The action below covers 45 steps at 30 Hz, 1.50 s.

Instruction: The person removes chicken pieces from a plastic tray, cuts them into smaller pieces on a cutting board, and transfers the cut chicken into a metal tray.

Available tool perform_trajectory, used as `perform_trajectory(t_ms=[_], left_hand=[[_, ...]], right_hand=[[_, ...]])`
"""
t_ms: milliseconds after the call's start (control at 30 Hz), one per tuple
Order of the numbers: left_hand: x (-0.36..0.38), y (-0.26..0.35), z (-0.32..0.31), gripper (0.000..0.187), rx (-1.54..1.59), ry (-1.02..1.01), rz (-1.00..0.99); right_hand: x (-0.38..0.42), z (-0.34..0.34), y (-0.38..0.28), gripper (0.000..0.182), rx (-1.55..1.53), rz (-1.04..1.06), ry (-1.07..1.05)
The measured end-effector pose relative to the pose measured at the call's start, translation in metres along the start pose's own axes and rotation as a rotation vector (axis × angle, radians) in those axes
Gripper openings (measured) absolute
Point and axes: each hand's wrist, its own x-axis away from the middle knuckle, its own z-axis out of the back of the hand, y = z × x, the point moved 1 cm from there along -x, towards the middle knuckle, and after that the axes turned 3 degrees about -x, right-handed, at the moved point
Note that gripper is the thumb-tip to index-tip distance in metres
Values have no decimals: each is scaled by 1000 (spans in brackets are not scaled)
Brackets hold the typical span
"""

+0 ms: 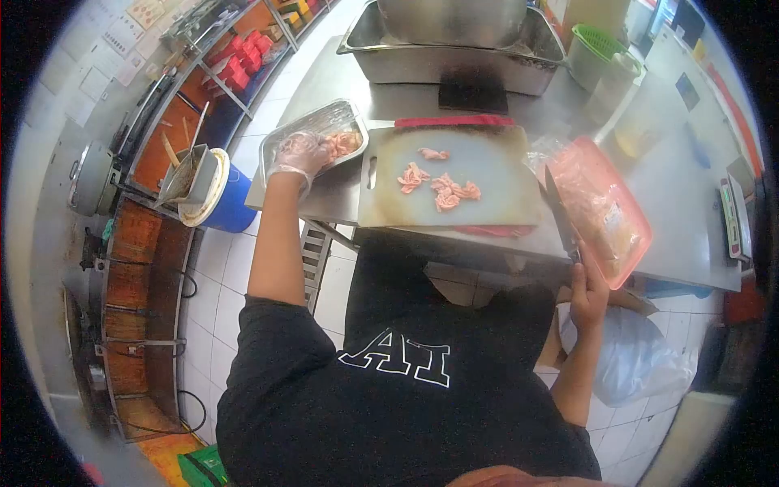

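Note:
My left hand (297,152), in a clear plastic glove, reaches into a metal tray (266,148) at the left. Its fingers are curled against pieces of raw meat (344,144) there, and the fingertips are partly hidden. My bare right hand (586,290) is closed round the handle of a knife (558,209), whose blade points up and away over the right end of the white cutting board (499,174). On the board lie 3 small heaps of pale pink raw meat (448,191). Right beside the knife, a pink tray (631,213) holds a clear plastic bag (586,207).
A large steel pan (454,66) stands at the back of the steel table, near a green basket (599,40). A red cloth (454,122) sits along the board's far edge. Left of the table is a blue bucket (231,199); a scale (735,215) is far right.

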Motion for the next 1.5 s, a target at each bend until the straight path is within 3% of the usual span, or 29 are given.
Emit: perform_trajectory(t_ms=[133, 200, 267, 400, 500, 567, 600, 667, 700, 767, 900, 967, 1033, 1100, 1133, 1200, 1233, 1300, 1333, 1400, 1467, 1500], left_hand=[[2, 32, 16, 44, -43, 3, -90], [-33, 101, 97, 42, 511, -364, 308], [-31, 149, 86, 42, 703, -586, 339], [-36, 182, 72, 39, 876, -395, 402], [-44, 186, 50, 38, 1047, -498, 252], [-45, 183, 44, 35, 1132, -348, 161], [-48, 181, 52, 35, 1131, -348, 151], [-54, 178, 75, 37, 660, -64, 87], [-59, 178, 73, 37, 661, -66, 76], [-71, 176, 64, 42, 606, -332, 128], [-78, 184, 55, 46, 621, -407, 22], [-79, 194, 81, 47, 805, -687, -7], [-71, 209, 82, 44, 683, -582, 1], [-69, 222, 80, 41, 563, -475, 9], [-69, 225, 78, 38, 544, -467, 46], [-71, 226, 76, 35, 521, -455, 92], [-73, 225, 74, 32, 524, -539, 77], [-74, 222, 67, 30, 527, -626, 66], [-72, 221, 59, 27, 539, -621, 48], [-75, 216, 48, 25, 551, -619, 27], [-84, 200, 38, 20, 746, -814, -5], [-89, 188, 42, 20, 744, -816, -11]], right_hand=[[-3, -2, -1, 39, -15, -10, 75], [-8, -5, 12, 39, -42, 55, 95], [-15, -9, 9, 40, -9, 114, 67], [-19, -20, 8, 35, -81, 120, 42], [-17, -18, -8, 35, -66, 44, 55], [-21, -11, -12, 35, 28, 125, 96], [-22, -8, -14, 36, 119, 203, 132], [-23, -5, -17, 36, 50, 176, 126], [-24, -5, -17, 38, -18, 154, 109], [-25, -8, -11, 38, 15, 157, 126], [-36, -13, -21, 39, 0, 175, 108], [-42, -16, -12, 39, -23, 156, 104], [-50, -19, -10, 39, -51, 136, 102], [-60, -22, -13, 41, -109, -123, 20], [-66, -25, -11, 41, -110, -122, 18], [-78, -33, 0, 42, 14, 109, 39], [-86, -39, 9, 42, 12, 115, 34], [-95, -50, 21, 40, 107, 414, 161], [-94, -55, 26, 40, 105, 415, 158], [-92, -62, 36, 43, -275, -33, 40], [-94, -64, 37, 43, -286, -51, 46], [-94, -65, 38, 43, -295, -70, 49]])
